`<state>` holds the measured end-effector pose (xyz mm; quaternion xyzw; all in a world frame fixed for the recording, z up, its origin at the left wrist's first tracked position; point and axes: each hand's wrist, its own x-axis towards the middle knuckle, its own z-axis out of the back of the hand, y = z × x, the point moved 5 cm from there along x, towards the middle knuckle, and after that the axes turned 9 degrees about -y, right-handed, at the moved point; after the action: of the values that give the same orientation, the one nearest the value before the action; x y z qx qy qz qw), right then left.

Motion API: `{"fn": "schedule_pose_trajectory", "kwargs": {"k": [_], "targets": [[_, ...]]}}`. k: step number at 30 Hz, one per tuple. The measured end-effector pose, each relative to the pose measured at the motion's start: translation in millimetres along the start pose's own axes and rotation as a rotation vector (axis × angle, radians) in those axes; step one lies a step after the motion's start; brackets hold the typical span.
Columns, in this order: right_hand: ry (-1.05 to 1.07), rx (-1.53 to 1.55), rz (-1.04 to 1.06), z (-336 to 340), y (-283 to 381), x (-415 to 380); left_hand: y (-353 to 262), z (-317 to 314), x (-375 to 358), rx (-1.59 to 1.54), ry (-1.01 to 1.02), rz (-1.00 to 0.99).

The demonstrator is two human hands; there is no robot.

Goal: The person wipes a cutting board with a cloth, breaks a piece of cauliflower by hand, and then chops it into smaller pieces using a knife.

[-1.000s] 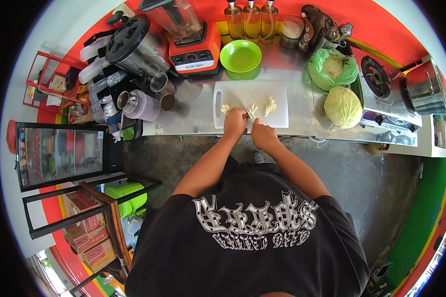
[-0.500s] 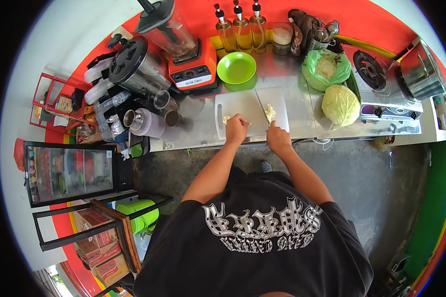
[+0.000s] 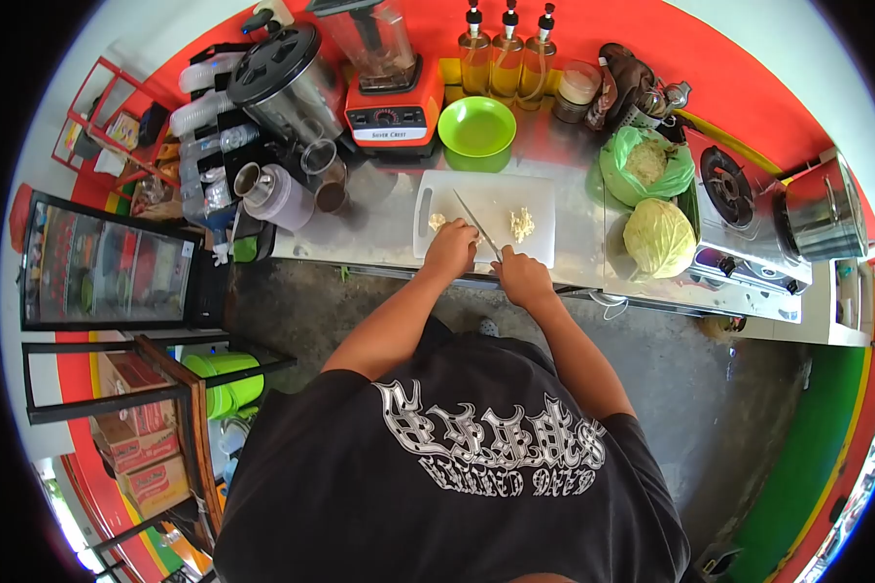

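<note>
My right hand [image 3: 526, 278] is closed around the handle of a knife [image 3: 475, 221], whose blade slants up and left over a white cutting board [image 3: 540, 189]. Curled on the board just left of the blade, my left hand [image 3: 451, 249] seems to pinch a small pale piece of food, mostly hidden by its fingers. A pile of chopped pale bits [image 3: 521, 224] lies right of the knife. More pale pieces [image 3: 437, 222] rest at the board's left side, behind my left hand.
Behind the board stands a green bowl [image 3: 477, 127], beside a red blender [image 3: 393, 114]. To the right are a cabbage [image 3: 659, 239], a green bag of shreds [image 3: 646, 165] and a gas stove [image 3: 734, 189]. Steel cups and a flask [image 3: 277, 196] stand left.
The knife has moved left, from the chopped pile to beside my left hand, and its blade now slants more. My head view has shifted and turned slightly.
</note>
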<state>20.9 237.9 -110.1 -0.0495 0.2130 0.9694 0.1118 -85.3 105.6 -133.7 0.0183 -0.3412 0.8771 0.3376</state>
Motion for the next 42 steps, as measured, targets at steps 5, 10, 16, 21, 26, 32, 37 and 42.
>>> {"fn": "schedule_pose_trajectory", "kwargs": {"k": [5,10,16,21,26,32,37,42], "targets": [[0.022,-0.190,0.060,-4.3,0.6,1.6,-12.2,6.0,-1.5,0.117,0.026,-0.046],[0.039,-0.243,0.047,7.7,-2.4,-2.0,-10.7,-4.1,-2.5,0.176,0.033,-0.120],[0.109,-0.214,0.002,-3.8,4.4,-8.5,-10.1,-4.2,-4.0,0.229,0.152,-0.088],[0.108,-0.270,0.046,11.9,6.3,-4.0,-8.9,0.7,-2.1,0.213,0.193,-0.134],[0.174,-0.250,0.033,8.4,3.6,1.2,-7.1,-0.8,-2.3,0.207,0.137,-0.216],[0.111,-0.184,-0.026,-33.5,-2.3,-1.6,-9.0,-5.4,-2.7,0.350,0.185,-0.200],[0.104,-0.155,-0.012,-19.2,7.5,6.0,-12.8,-0.9,-4.1,0.263,0.085,-0.108],[0.148,-0.212,-0.055,-20.4,10.0,-1.3,-9.0,-1.0,-1.7,0.163,-0.010,-0.043]]}}
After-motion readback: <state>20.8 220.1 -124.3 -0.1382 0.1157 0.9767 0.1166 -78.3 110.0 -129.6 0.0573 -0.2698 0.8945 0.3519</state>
